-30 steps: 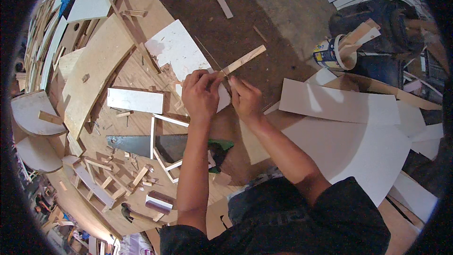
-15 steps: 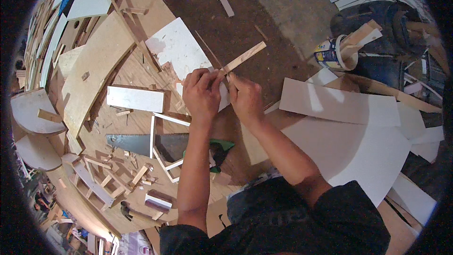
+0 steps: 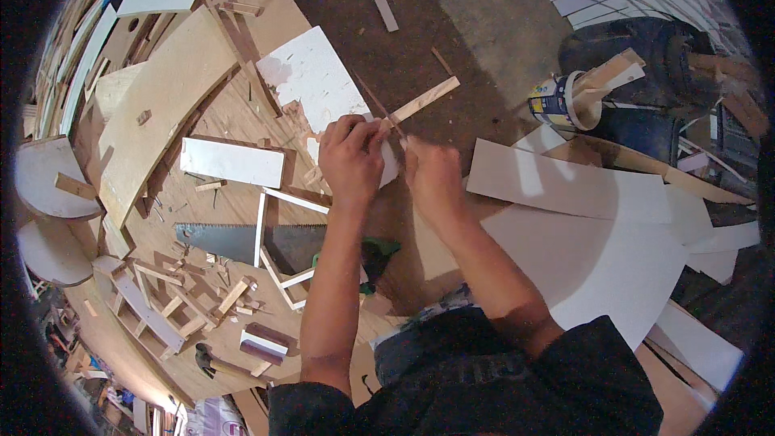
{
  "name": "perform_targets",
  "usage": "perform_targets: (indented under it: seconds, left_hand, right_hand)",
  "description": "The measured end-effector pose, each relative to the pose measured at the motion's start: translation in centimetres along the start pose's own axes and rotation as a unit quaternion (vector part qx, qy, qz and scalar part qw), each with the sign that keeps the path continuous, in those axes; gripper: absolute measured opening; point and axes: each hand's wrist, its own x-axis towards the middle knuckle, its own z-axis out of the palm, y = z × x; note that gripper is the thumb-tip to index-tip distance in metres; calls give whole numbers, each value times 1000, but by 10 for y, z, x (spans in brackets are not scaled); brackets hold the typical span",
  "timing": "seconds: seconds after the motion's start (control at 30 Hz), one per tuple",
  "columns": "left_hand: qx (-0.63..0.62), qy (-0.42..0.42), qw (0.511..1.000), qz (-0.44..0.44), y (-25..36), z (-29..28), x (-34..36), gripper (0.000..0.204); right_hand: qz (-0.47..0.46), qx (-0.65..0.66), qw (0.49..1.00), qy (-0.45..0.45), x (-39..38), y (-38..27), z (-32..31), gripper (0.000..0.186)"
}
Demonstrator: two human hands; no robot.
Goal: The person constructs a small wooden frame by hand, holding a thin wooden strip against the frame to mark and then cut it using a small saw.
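both hands meet over the middle of a cluttered workshop floor. the left hand (image 3: 351, 157) is curled shut with its fingers wrapped over the near end of a narrow wooden strip (image 3: 424, 100), which runs from the fingertips up and to the right, its far end lying over the dark floor (image 3: 484, 24). the right hand (image 3: 432, 178) sits just beside the left, fingers bunched tight at the same end of the strip; whether it pinches the strip itself or a small thing against it cannot be told, because the knuckles cover the spot. a thin dark sliver of wood (image 3: 373, 98) crosses close to the strip near the left fingertips.

under and behind the left hand lies a white speckled board (image 3: 311, 77), tilted, one corner hidden by the hand. to the left of it a white rectangular panel (image 3: 232, 162) rests on a plywood sheet (image 3: 165, 97). below the left forearm a handsaw (image 3: 234, 244) lies flat, its blade passing under a white open frame (image 3: 278, 238), with a green handle showing near the elbow. small wood offcuts (image 3: 230, 297) are scattered lower left. to the right of the hands large white sheets (image 3: 581, 226) overlap. upper right stands a glue pot (image 3: 557, 101) with a flat stick in it.
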Motion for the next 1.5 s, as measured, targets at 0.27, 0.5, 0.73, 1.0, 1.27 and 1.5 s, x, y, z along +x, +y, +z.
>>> perform_targets:
  seconds: [0.27, 0.5, 0.73, 1.0, 1.27, 1.5]
  left_hand:
    - [8, -16, 1000, 16, 1, -1, 3, 9]
    - [18, -31, 999, 29, -2, -4, 5, 11]
    - [0, -35, 999, 38, -12, -4, 3, 10]
    - [6, -41, 998, 47, -9, -4, 3, 8]
    - [9, -42, 998, 50, -11, -4, 4, 9]
    - [-21, -35, 998, 42, -6, 0, 3, 8]
  right_hand:
    - [6, -87, 996, -17, -6, 2, -6, 13]
    - [68, -101, 988, -91, -7, -17, -21, 17]
    - [137, -103, 980, -105, 1, -36, -24, 21]
    - [167, -146, 965, -137, 12, -51, -27, 25]
    - [149, -169, 966, -125, 25, -50, -27, 25]
    - [155, -196, 957, -145, 23, -49, -33, 28]
